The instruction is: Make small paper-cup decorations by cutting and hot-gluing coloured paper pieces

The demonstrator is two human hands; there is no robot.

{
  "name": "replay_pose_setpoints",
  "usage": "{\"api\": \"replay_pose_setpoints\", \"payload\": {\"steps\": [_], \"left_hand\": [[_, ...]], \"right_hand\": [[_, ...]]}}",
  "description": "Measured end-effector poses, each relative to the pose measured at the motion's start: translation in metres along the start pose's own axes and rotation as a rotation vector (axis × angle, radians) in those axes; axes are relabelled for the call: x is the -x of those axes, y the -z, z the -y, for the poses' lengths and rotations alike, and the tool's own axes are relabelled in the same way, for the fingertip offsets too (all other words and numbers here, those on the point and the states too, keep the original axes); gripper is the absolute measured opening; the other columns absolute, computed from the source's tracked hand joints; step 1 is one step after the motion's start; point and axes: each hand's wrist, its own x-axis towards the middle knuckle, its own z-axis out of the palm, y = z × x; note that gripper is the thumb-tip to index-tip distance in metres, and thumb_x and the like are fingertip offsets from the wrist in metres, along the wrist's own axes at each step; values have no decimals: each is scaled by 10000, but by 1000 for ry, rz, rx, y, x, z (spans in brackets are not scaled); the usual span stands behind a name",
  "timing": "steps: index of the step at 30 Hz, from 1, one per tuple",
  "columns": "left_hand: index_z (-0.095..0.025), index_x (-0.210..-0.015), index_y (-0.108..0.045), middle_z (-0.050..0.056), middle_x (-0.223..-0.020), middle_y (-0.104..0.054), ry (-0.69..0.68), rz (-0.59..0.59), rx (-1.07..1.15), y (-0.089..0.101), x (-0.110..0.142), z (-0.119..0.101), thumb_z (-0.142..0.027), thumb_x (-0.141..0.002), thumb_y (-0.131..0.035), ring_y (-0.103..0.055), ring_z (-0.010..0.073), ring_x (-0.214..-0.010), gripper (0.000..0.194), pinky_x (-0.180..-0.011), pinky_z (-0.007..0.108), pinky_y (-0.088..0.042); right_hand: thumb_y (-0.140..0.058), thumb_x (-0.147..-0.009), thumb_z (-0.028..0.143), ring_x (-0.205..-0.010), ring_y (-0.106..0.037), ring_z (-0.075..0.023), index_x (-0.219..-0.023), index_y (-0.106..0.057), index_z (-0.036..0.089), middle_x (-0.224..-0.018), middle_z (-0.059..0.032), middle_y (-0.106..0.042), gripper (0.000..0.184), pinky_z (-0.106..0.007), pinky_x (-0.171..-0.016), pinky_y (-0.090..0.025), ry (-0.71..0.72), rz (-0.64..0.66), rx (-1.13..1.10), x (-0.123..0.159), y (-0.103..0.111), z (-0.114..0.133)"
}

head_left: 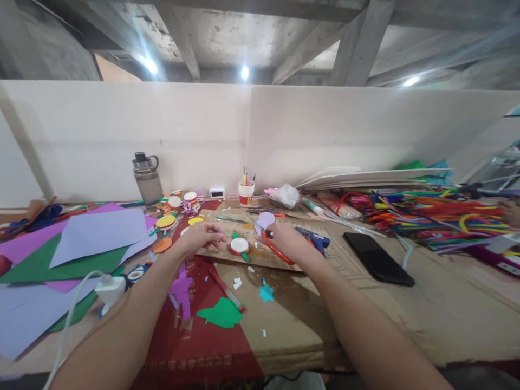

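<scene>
My right hand (289,241) is closed around the orange-red handles of a pair of scissors (278,252), whose blades point up and to the left. A light purple paper disc (266,219) lies just beyond that hand. My left hand (200,238) has its fingers drawn together in a pinch; anything between them is too small to make out. Between the hands sits a small round white piece (239,245) with a red rim and green tabs. Nearer to me lie a red pen (228,291), a green paper scrap (221,313) and a blue paper star (267,292).
Coloured paper sheets (97,233) and a white plug (110,289) lie at left. A bottle (147,180) and a pen cup (246,193) stand near the white partition. On the right are a glue gun (317,241), a black phone (377,259) and many pipe cleaners (426,214).
</scene>
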Motion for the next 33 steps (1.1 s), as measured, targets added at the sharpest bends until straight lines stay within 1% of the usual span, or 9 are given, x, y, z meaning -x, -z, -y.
{"api": "replay_pose_setpoints", "payload": {"steps": [4, 12, 15, 18, 21, 24, 27, 30, 33], "left_hand": [[-128, -702, -635, -32, -522, -560, 74, -11, -45, 3, -2, 3, -300, -552, -804, -452, 47, -409, 284, -357, 148, -219], [-155, -688, -568, -94, -404, -374, 223, 49, 177, -4, -3, 2, -276, -498, -836, -232, 13, -338, 351, -362, 150, -102], [-149, -666, -588, -79, -378, -393, 234, 18, 74, -10, -5, 7, -278, -481, -840, -261, 25, -327, 338, -361, 162, -103], [-147, -630, -613, -53, -348, -433, 220, -32, -125, -15, -9, 12, -302, -477, -837, -304, 46, -313, 312, -358, 179, -124], [-147, -617, -638, -36, -343, -470, 196, -77, -249, -17, -12, 16, -284, -453, -838, -333, 62, -304, 293, -357, 192, -163], [-142, -642, -669, -27, -343, -486, 174, -71, -303, -17, -13, 16, -259, -465, -822, -352, 74, -306, 261, -360, 202, -194], [-149, -666, -683, -29, -346, -494, 157, -110, -368, -17, -13, 15, -255, -504, -789, -352, 79, -307, 221, -364, 208, -195], [-158, -653, -688, -28, -369, -522, 125, -167, -460, -18, -12, 16, -229, -516, -761, -368, 83, -322, 172, -375, 211, -211], [-171, -621, -690, -16, -429, -575, 61, -227, -573, -22, -11, 17, -191, -505, -742, -459, 110, -390, 129, -412, 214, -280]], "right_hand": [[-470, -860, 403, -876, -646, -292, -951, -674, 113, -949, -206, -674, 367, -351, -730, -475, -79, 46, 282, -2, -6, -7], [-645, -724, 260, -937, -638, -279, -1073, -639, 131, -1040, -175, -672, 372, -317, -759, -460, 29, 167, 394, 5, -4, -6], [-641, -744, 275, -936, -637, -295, -1034, -662, 122, -1024, -186, -676, 328, -330, -756, -455, 18, 166, 416, 8, 1, 0], [-606, -801, 356, -946, -629, -299, -1037, -658, 118, -1035, -196, -669, 339, -338, -765, -443, -5, 58, 358, 11, 4, 7], [-552, -853, 395, -913, -627, -250, -1015, -658, 152, -973, -151, -683, 311, -305, -762, -427, 20, -21, 207, 12, 1, 14], [-526, -877, 383, -910, -614, -211, -1000, -650, 172, -968, -112, -678, 274, -278, -775, -418, 162, -51, 31, 10, -10, 20], [-555, -861, 386, -1027, -573, -221, -1135, -589, 159, -1112, -126, -630, 358, -295, -849, -413, 274, -134, -55, 5, -27, 25], [-592, -833, 420, -1098, -533, -236, -1209, -530, 145, -1163, -144, -589, 470, -322, -907, -399, 280, -186, -41, 1, -41, 27], [-592, -828, 433, -1074, -540, -242, -1212, -509, 142, -1142, -149, -585, 489, -330, -888, -408, 259, -160, -27, -1, -51, 28]]}}
